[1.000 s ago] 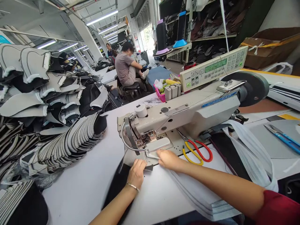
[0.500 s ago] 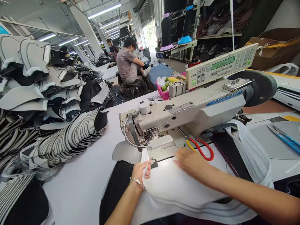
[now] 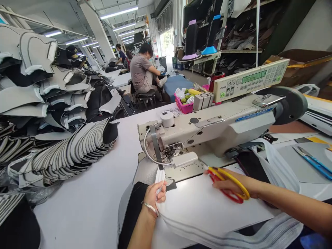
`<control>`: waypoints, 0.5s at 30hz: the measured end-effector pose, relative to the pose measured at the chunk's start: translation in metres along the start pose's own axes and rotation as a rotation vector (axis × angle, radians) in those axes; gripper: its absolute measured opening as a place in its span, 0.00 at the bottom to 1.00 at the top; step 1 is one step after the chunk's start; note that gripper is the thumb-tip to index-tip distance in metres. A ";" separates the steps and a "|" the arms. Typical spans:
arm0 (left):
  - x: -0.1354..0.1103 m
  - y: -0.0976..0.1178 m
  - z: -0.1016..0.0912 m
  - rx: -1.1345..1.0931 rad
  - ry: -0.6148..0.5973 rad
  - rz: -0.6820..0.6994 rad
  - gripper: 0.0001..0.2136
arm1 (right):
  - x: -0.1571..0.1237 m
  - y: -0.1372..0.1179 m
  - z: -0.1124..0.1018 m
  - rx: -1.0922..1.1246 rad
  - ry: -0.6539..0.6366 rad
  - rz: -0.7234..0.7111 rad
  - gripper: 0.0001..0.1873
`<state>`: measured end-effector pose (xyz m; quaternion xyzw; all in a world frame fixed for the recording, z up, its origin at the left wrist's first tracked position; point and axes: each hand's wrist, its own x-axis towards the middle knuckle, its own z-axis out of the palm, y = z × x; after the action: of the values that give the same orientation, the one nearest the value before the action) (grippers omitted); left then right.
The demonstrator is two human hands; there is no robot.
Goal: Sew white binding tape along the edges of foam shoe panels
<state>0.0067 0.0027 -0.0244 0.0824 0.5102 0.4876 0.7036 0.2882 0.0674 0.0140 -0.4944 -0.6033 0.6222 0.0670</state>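
Note:
My left hand [image 3: 155, 195] is closed around a white elastic band [image 3: 160, 175] just in front of the sewing machine [image 3: 192, 129]. The band runs up under the machine's needle area. Below my hand it loops along the table edge to the lower right. In my right hand [image 3: 247, 183] is a pair of scissors [image 3: 235, 178] with red and yellow handles, raised over the white tabletop, blades pointing left towards the machine bed. A grey mesh and black fabric piece [image 3: 133, 204] lies left of my left hand, partly under the machine.
Curved grey and black padded pieces [image 3: 75, 152] form a long stack at the left. Blue-handled scissors [image 3: 313, 160] lie at the right. Behind the machine are a control panel [image 3: 250, 81] and a pink basket [image 3: 184, 108]. A person [image 3: 141, 72] sits farther back.
My right hand has taken the red and yellow scissors off the machine bed and lifted them. My left hand still grips the elastic band. The view has shifted slightly.

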 end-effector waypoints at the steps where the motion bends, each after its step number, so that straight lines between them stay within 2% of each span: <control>1: 0.000 0.001 -0.001 -0.017 -0.006 0.000 0.06 | 0.001 -0.009 0.006 0.088 -0.138 0.038 0.22; 4: 0.000 0.002 -0.002 -0.057 -0.023 -0.009 0.05 | 0.014 -0.035 0.023 0.098 -0.460 0.161 0.20; 7: 0.001 0.004 -0.003 -0.089 -0.041 -0.013 0.04 | 0.037 -0.061 0.035 -0.038 -0.641 0.180 0.15; 10: 0.001 0.006 -0.003 -0.082 -0.040 -0.006 0.04 | 0.061 -0.080 0.042 -0.203 -0.716 0.171 0.13; 12: 0.000 0.007 -0.003 -0.071 -0.032 0.014 0.03 | 0.074 -0.086 0.046 -0.272 -0.739 0.168 0.17; 15: 0.000 0.010 -0.005 -0.077 -0.051 0.045 0.03 | 0.087 -0.087 0.051 -0.349 -0.692 0.118 0.24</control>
<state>-0.0034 0.0060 -0.0206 0.0791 0.4710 0.5202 0.7080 0.1647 0.1142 0.0275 -0.2931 -0.6577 0.6428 -0.2614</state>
